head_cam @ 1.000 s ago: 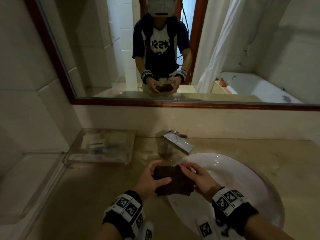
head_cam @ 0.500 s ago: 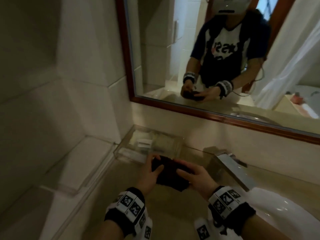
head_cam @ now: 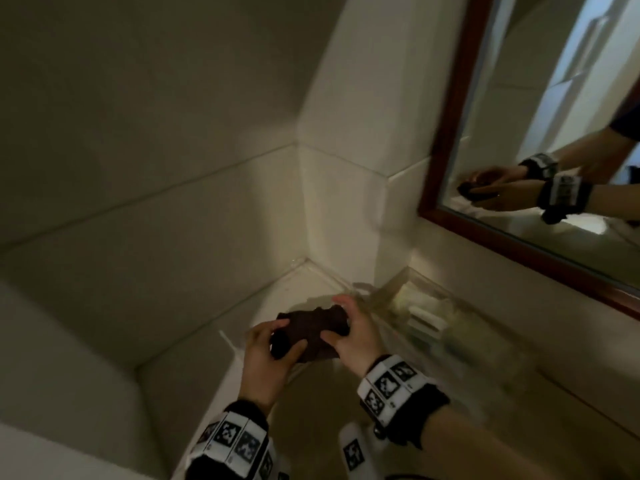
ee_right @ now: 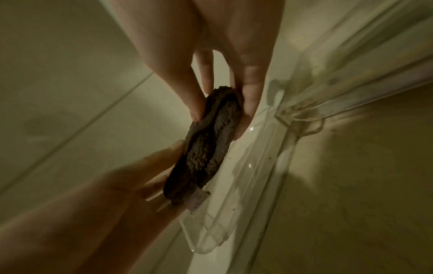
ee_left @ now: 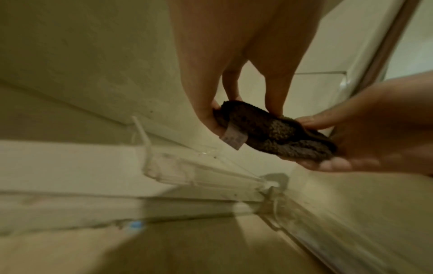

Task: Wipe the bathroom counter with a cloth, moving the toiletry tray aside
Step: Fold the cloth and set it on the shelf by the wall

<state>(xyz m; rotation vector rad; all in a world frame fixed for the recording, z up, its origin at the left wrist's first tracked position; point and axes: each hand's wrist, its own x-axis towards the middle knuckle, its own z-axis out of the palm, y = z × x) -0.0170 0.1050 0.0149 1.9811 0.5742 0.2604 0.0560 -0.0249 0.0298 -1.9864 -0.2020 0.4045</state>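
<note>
Both hands, left hand [head_cam: 268, 355] and right hand [head_cam: 353, 336], pinch the folded brown cloth [head_cam: 311, 332] above the counter [head_cam: 311, 427]; the clear tray [head_cam: 436, 320] sits just beside, under the mirror [head_cam: 540, 140].

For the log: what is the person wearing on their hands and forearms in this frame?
Both hands, left hand and right hand, are bare, with no gloves or rings visible. Each wrist carries a black band faced with white square tiles printed with black fiducial markers; the left wrist has the same. The forearms show no sleeves.

Left hand [head_cam: 266, 355], right hand [head_cam: 353, 332] pinching (fingers curled).
</note>
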